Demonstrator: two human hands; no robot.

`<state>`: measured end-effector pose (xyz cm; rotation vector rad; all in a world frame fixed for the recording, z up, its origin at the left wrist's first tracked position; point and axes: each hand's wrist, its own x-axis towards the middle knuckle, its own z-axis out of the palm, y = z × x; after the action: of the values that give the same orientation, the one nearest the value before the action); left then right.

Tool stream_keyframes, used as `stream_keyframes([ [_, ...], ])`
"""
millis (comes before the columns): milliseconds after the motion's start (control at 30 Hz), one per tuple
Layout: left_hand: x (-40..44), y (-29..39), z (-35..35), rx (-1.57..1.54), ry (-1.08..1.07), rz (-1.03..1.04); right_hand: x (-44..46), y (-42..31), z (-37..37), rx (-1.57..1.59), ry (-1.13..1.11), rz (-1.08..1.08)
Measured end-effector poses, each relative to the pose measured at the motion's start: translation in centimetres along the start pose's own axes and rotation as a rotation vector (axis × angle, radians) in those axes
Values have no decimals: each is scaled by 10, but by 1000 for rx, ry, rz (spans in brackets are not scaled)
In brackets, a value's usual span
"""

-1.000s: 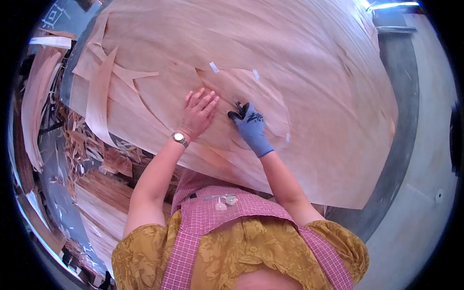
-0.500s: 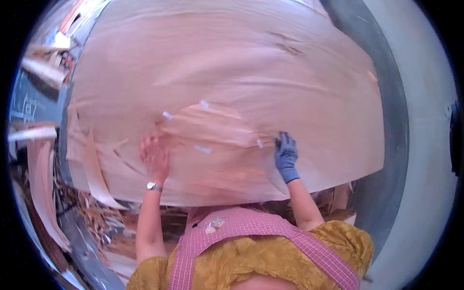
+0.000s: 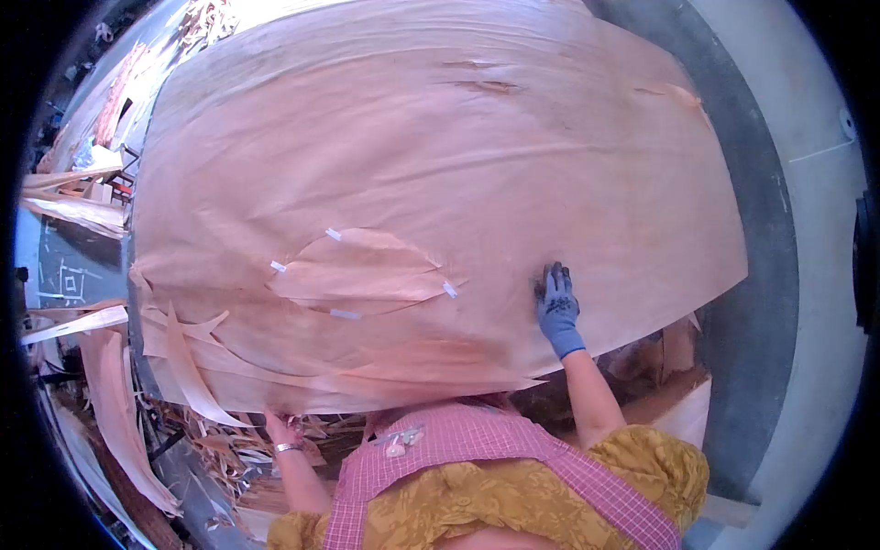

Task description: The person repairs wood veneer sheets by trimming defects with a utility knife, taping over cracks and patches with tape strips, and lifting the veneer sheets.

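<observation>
A large sheet of thin wood veneer [image 3: 385, 174] spreads out before me, with wrinkles and a torn slit [image 3: 486, 87] toward its far side. An oval veneer patch [image 3: 362, 270] lies in it, with several short strips of whitish tape [image 3: 335, 235] around its rim. My right hand [image 3: 557, 312], in a grey-blue glove, rests flat on the sheet to the right of the patch, fingers stretched out. My bare left hand [image 3: 282, 428], with a watch at the wrist, is down at the sheet's near edge; its fingers are blurred and partly hidden.
Loose veneer strips [image 3: 192, 371] lie on the sheet's near left corner. Scraps [image 3: 243, 449] are heaped below the near edge, and long veneer pieces [image 3: 119, 403] stand at the left. A dark grey surface [image 3: 747, 321] borders the sheet on the right.
My left hand has moved from beside the patch toward me, down to the near edge. My right hand stays on the sheet, now farther from the patch. The view has shifted.
</observation>
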<state>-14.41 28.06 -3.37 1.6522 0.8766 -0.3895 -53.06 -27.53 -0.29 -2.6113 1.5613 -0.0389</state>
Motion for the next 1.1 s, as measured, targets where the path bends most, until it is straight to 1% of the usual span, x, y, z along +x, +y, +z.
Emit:
stream_keyframes([
  [33,-6,-1,-1,-52,-114,-225,1,20,-3,56,38,-33],
  [67,-7,-3,5,-77,-66,-182,1,40,-2,117,76,-66],
  [133,-17,-5,15,-111,11,-125,-6,76,-24,83,177,198],
  [167,-23,-6,19,-121,39,-105,-14,123,-8,52,343,216],
  [200,-24,-4,22,-119,39,-99,-29,140,-26,22,393,303],
  [233,-18,-2,25,-112,33,-91,-47,158,-33,-304,331,447],
  [267,-11,-4,23,-82,51,-90,-69,225,15,-264,403,707],
  [333,7,-12,14,-16,80,-90,-103,234,10,-232,242,944],
  [367,12,-13,13,-32,57,-97,-119,238,6,-215,165,1063],
  [400,15,-15,12,-46,35,-108,-133,258,25,216,293,1039],
  [433,13,-17,10,-58,22,-124,-147,295,67,901,277,1223],
  [500,-2,-20,12,-78,48,-101,-164,367,164,779,432,1179],
  [567,12,-20,6,-39,-7,-82,-161,337,141,814,508,1045],
  [600,26,-20,3,-48,-56,-139,-154,322,122,899,487,1067],
  [633,33,-20,6,-31,-40,-148,-151,318,108,981,467,1086],
  [700,24,-14,8,3,10,-174,-153,330,115,935,574,1082],
  [733,29,-16,5,-15,-30,-165,-151,291,67,1097,510,1128],
  [833,26,-14,0,-113,-51,-158,-151,271,42,1170,503,1136],
  [867,32,-14,-5,-123,-74,-151,-154,277,51,979,504,1224],
  [967,41,-8,-8,-153,-154,-136,-169,286,73,1251,615,1042],
  [1000,37,-1,-10,-155,-183,-139,-178,258,38,1268,465,1076],
  [1033,31,5,-10,-155,-213,-142,-185,263,50,1223,489,1076],
  [1067,25,8,-10,-163,-184,-70,-198,274,76,1174,514,1080],
  [1100,20,8,-13,-159,-175,-64,-216,285,88,1118,540,1087],
])
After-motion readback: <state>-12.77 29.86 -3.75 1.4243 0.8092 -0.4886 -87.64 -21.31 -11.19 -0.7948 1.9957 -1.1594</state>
